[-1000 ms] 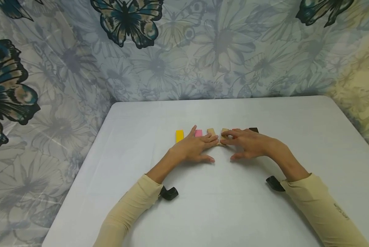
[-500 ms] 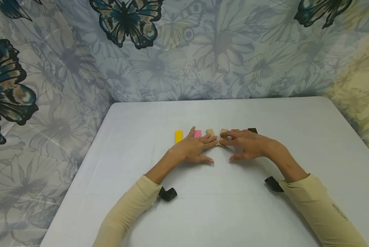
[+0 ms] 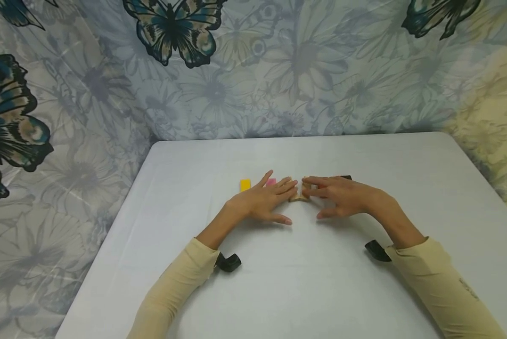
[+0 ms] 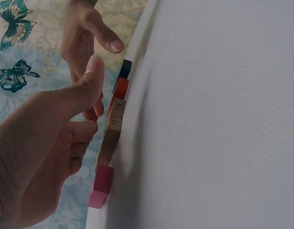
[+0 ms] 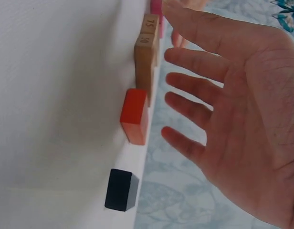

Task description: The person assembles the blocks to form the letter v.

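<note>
Two light wooden blocks stand with their near ends together, one printed 75 (image 5: 151,23) and the other 50 (image 5: 145,43). My left hand (image 3: 263,201) is over them from the left, its fingers straight and spread, partly covering a pink block (image 4: 102,183). From the other side my right hand (image 3: 344,195) reaches in with extended fingers, holding nothing. In the right wrist view its fingertips are apart from the wooden blocks. Beneath it are a red block (image 5: 134,114) and a black block (image 5: 120,190), mostly hidden in the head view.
A yellow block (image 3: 245,184) lies at the left end of the row. All the blocks are on a white table (image 3: 279,292) before a butterfly-patterned backdrop (image 3: 253,84). Black devices (image 3: 229,262) stick out from under both sleeves.
Both hands have come up slightly from the wooden blocks, whose near ends now show more. The right fingers have straightened. The blocks stay about where they were.
</note>
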{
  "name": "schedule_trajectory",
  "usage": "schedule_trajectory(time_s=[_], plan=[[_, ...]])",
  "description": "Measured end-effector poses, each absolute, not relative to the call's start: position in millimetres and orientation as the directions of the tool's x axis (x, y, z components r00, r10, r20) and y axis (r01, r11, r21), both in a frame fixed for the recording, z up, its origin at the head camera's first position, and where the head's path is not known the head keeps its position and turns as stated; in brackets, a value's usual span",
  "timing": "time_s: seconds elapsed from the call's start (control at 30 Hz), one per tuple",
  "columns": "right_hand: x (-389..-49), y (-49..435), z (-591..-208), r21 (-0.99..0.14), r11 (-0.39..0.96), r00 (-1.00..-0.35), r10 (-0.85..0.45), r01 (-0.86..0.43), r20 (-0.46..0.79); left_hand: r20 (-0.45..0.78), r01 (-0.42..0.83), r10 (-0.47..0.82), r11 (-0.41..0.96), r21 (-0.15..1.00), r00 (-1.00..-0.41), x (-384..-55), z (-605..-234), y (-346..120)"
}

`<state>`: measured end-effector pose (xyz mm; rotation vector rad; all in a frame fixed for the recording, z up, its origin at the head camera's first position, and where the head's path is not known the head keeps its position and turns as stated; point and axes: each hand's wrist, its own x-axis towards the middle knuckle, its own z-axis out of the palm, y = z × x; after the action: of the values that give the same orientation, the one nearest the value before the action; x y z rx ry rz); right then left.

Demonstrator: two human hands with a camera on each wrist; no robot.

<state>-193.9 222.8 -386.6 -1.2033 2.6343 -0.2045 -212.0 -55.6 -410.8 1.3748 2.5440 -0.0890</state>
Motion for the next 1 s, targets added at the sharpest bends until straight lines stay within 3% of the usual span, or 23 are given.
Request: schedule_trajectory(time_s=[0.17, 0.57, 0.8, 1.0], plan=[[-193, 222, -389, -0.283, 0.652, -0.623, -0.757, -0.704, -0.195, -0.312, 0.82, 0.808, 0.557, 0.13, -0.499, -212, -413, -58], [-193, 222, -388, -0.261, 0.684, -0.642, -0.73, -0.682, -0.236, -0.323, 0.817, 0.804, 0.561, 0.133, -0.5, -214, -416, -54], [-194, 226, -386, -0.226, 0.673, -0.647, -0.74, -0.704, -0.183, -0.269, 0.822, 0.813, 0.559, 0.112, -0.516, -214, -413, -56], [-199, 234, -378, -0.188, 0.722, -0.713, -0.69, -0.666, -0.127, -0.256, 0.815, 0.817, 0.561, 0.146, -0.516, -216, -410, -61]])
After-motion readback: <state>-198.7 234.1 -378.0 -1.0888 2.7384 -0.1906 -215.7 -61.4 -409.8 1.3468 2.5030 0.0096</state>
